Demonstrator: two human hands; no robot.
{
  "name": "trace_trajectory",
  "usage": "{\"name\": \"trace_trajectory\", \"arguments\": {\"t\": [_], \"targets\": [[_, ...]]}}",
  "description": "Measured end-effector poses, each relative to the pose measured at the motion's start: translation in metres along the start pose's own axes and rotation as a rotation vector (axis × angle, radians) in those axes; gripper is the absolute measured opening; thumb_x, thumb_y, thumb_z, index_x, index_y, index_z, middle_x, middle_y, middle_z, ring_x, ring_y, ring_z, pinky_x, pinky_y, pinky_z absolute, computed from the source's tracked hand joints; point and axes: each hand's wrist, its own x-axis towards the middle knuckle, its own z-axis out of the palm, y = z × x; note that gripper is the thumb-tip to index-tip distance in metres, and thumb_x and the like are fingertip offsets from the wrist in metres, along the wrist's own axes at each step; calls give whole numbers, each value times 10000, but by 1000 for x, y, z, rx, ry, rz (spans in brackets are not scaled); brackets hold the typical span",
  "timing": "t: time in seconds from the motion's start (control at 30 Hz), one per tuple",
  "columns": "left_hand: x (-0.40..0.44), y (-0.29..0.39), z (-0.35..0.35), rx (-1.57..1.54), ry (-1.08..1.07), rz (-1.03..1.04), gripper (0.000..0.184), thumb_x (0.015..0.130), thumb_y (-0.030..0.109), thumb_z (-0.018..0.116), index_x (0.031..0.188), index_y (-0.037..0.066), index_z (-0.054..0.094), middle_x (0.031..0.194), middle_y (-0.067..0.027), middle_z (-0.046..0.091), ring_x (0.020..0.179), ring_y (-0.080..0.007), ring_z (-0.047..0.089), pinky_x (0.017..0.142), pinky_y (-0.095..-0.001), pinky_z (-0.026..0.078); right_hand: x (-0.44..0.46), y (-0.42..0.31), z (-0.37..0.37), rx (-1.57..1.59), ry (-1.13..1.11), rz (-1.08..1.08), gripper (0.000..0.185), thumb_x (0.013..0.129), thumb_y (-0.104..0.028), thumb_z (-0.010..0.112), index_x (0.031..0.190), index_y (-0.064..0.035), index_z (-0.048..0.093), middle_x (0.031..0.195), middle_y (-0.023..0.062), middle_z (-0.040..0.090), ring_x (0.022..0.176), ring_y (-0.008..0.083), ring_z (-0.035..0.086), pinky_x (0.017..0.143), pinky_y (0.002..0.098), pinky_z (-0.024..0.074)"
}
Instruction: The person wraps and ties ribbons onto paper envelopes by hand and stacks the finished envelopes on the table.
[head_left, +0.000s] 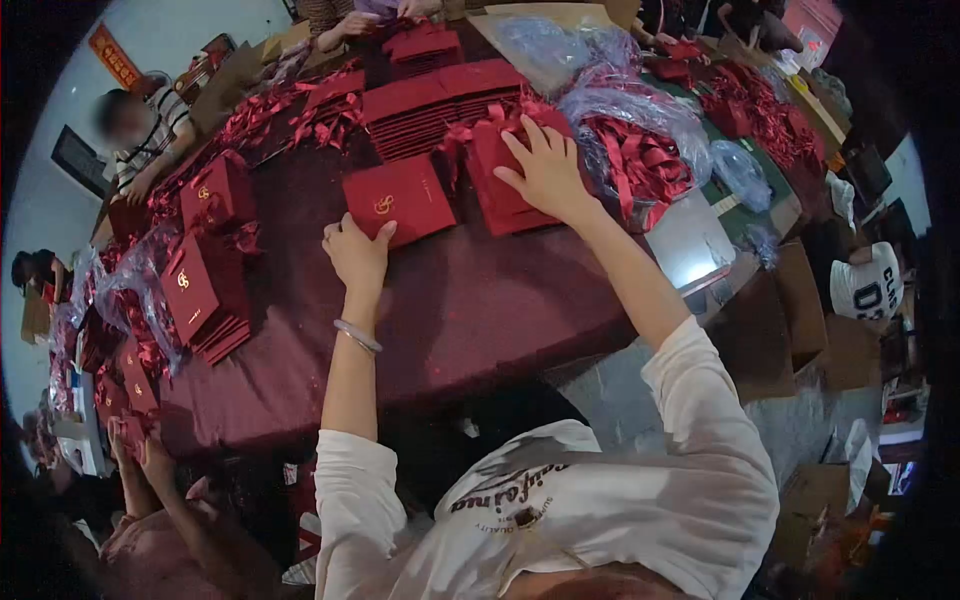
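My left hand (357, 258) grips the near left corner of a flat red gift bag (415, 210) with a gold logo, its thumb on top and its fingertips at the edge. The bag lies on the table. To its right, my right hand (548, 170) rests with fingers spread on a pile of red gift bags (510, 212). Red ribbon shows at the far edge of that pile. Just beyond both hands stands a long, neat stack of red bags (400, 132).
A dark red cloth covers the table (450, 310). At left stand more red bags (195, 285) and clear plastic wrap (135, 270). A plastic sack of red ribbons (640, 165) lies at right, near cardboard boxes (750, 335). Other people work around the table; one person's hands (140, 445) are at lower left.
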Motion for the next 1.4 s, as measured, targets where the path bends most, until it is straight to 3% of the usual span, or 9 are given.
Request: {"name": "trace_trajectory", "arguments": {"t": [0.33,0.4,0.57,0.6,0.67,0.83,0.97,1.2,1.4], "targets": [[-65,-7,-80,-1074,-100,-129,259,818,136,695,941,-38,546,854,-23,574,759,-82,494,669,-225,418,11,7,27,61,180,78,412,832,-365,588,1158,-115,551,1281,112,449,1122,344,430,913,486,347],[-100,-7,-112,-875,-260,-327,223,824,111,688,922,-36,552,850,4,546,751,-67,474,666,-201,403,10,10,13,207,232,61,346,832,-334,597,1115,-134,585,1298,111,443,1141,352,434,910,488,349],[-178,-28,-98,-770,-184,-339,332,802,156,720,991,-69,567,799,-16,566,721,-93,476,638,-229,428,-19,21,-64,226,302,36,250,786,-89,595,1017,-176,632,1147,28,571,1051,248,532,884,422,364],[-177,-22,-108,-393,-269,-407,367,815,198,709,1005,-85,573,767,-53,568,718,-105,488,633,-246,441,-32,32,-76,214,276,29,279,762,-47,585,1001,-182,637,1118,21,586,1038,250,537,880,415,366],[-185,-30,-93,-646,-113,-331,392,822,227,701,1022,-89,584,750,-83,563,703,-108,491,635,-251,444,-55,57,-94,42,117,-14,340,708,6,567,978,-184,646,1147,9,568,1036,248,524,879,399,364],[-186,-27,-113,-732,-296,-390,574,774,156,741,1244,-51,485,897,-35,554,759,-126,486,683,-238,434,-88,83,-110,-28,-241,-3,128,726,-82,620,809,-158,679,1297,9,485,1144,274,448,955,407,331],[-194,-29,-104,-781,-299,-355,606,721,104,773,1238,-46,495,904,-29,531,732,-109,471,655,-229,433,-93,84,-97,-45,-147,-130,115,732,-143,635,846,-146,650,1330,-13,453,1168,256,420,1003,429,282],[-197,-12,-96,-580,-50,-301,556,712,58,758,1204,-40,520,868,-68,534,675,-132,468,640,-247,428,-88,-46,-81,923,-262,-92,115,848,9,536,942,-50,505,985,93,593,945,276,583,840,352,451],[-191,-5,-91,-545,27,-212,530,680,6,747,1175,-6,557,843,-80,538,667,-156,488,625,-265,431,-90,-174,-66,1285,-315,-213,132,844,-87,592,956,-17,586,875,130,582,825,299,593,714,362,477]]}}
